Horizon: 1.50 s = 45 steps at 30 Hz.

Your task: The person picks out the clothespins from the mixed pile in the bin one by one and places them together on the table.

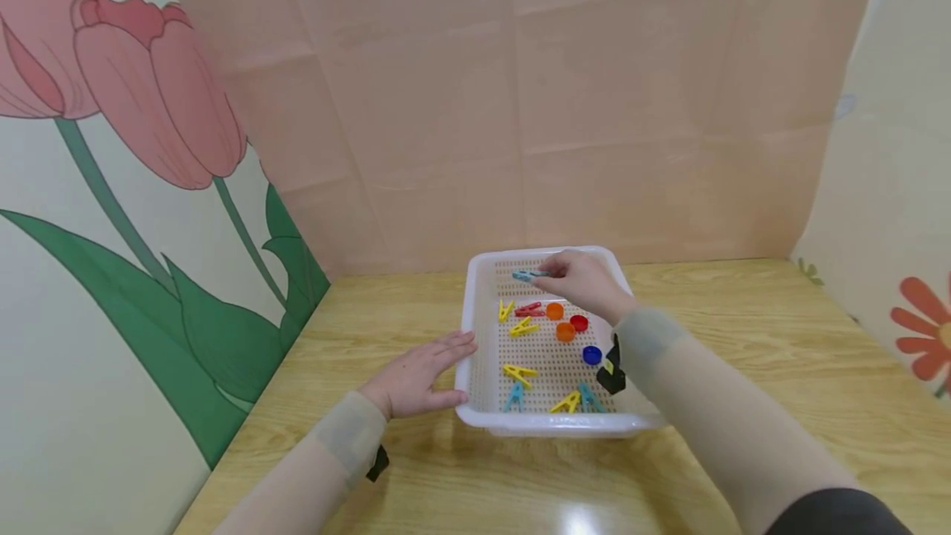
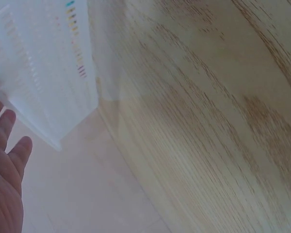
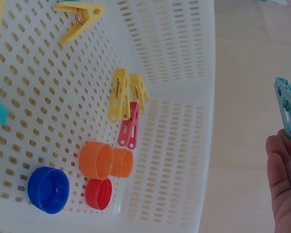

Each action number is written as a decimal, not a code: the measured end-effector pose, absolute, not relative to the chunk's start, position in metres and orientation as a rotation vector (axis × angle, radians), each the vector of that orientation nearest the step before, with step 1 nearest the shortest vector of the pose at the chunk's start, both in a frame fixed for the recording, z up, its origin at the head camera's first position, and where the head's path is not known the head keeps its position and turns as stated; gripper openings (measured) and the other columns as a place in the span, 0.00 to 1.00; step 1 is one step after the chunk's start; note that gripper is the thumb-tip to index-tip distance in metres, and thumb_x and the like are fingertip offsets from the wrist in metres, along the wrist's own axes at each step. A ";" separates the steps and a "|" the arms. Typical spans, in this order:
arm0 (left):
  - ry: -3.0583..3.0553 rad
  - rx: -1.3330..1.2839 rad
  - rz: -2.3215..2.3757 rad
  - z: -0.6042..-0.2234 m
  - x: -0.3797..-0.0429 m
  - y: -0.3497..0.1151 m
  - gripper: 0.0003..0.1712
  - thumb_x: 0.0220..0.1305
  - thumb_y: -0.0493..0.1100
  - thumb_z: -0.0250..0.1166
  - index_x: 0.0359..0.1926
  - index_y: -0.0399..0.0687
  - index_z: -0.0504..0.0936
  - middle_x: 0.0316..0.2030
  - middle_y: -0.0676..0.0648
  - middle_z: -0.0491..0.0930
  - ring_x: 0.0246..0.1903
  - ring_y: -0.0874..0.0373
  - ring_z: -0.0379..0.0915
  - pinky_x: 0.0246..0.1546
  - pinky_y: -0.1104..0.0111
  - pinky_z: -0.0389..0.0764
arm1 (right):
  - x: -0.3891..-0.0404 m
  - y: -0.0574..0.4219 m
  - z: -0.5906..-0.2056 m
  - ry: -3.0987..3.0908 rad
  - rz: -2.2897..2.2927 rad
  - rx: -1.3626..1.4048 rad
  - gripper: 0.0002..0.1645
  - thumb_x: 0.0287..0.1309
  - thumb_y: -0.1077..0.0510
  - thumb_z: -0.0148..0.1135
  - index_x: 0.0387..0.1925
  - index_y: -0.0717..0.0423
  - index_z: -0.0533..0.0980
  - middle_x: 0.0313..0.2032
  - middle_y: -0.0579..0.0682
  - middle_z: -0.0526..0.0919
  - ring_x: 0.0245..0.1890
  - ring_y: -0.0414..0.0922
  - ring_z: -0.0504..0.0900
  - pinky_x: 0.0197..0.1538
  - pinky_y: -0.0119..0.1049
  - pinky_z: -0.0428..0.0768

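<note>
Pinching a light blue clothespin (image 1: 524, 276) between thumb and fingers, the right hand (image 1: 583, 281) is clamped on it above the far part of a white plastic basket (image 1: 479, 419), toward the basket's far edge. The left hand (image 1: 423, 376) lies against the basket's left edge, closer to the near left corner, its fingers stretched out and its thumb apart from them. Inside, toward the far left corner, two yellow clothespins (image 1: 523, 326) lie just beside a red clothespin (image 1: 529, 312). To their right sit two orange caps (image 1: 565, 333) and a red cap (image 1: 579, 323), with a dark blue cap (image 1: 591, 355) nearer the right edge. By the near left corner, another yellow clothespin (image 1: 518, 372) lies just beyond a blue clothespin (image 1: 515, 396); near the middle of the near edge, one more yellow clothespin (image 1: 566, 402) and a second blue clothespin (image 1: 590, 399) lie side by side. The basket stands on a wooden table (image 1: 401, 312), near its far edge, where a pinkish sheet (image 1: 431, 106) hangs behind. Painted tulips (image 1: 159, 89) cover the wall on the left.
</note>
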<state>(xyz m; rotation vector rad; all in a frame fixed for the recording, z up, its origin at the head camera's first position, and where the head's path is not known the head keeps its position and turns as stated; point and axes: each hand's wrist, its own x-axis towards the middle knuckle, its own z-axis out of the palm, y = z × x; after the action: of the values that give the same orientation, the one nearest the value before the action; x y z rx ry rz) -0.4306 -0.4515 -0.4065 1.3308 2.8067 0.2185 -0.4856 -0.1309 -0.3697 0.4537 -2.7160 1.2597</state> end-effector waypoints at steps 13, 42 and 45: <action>2.820 1.277 0.240 -0.404 -0.437 -0.439 0.43 0.65 0.65 0.56 0.74 0.53 0.56 0.74 0.55 0.47 0.73 0.59 0.43 0.70 0.57 0.54 | -0.498 -0.105 -0.355 -2.727 1.246 0.413 0.21 0.60 0.46 0.65 0.48 0.56 0.79 0.41 0.53 0.81 0.41 0.51 0.76 0.48 0.45 0.79; 2.834 1.283 0.261 -0.407 -0.442 -0.435 0.43 0.64 0.63 0.58 0.74 0.51 0.57 0.74 0.53 0.48 0.73 0.58 0.43 0.69 0.55 0.55 | -0.486 -0.036 -0.350 -2.694 1.223 0.258 0.30 0.61 0.39 0.60 0.51 0.59 0.75 0.47 0.59 0.78 0.46 0.54 0.74 0.50 0.51 0.77; 2.832 1.288 0.264 -0.407 -0.441 -0.435 0.43 0.65 0.63 0.58 0.74 0.51 0.57 0.74 0.53 0.48 0.73 0.58 0.43 0.69 0.55 0.55 | -0.485 -0.028 -0.351 -2.691 1.244 0.239 0.33 0.60 0.36 0.59 0.52 0.60 0.74 0.48 0.59 0.78 0.47 0.55 0.74 0.50 0.52 0.76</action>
<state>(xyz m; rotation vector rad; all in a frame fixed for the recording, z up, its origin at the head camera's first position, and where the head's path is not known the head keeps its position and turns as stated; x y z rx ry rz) -0.4414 -0.4350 -0.4073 1.2876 2.8320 0.2644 -0.4851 -0.0283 -0.3512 0.2389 -2.6906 1.2436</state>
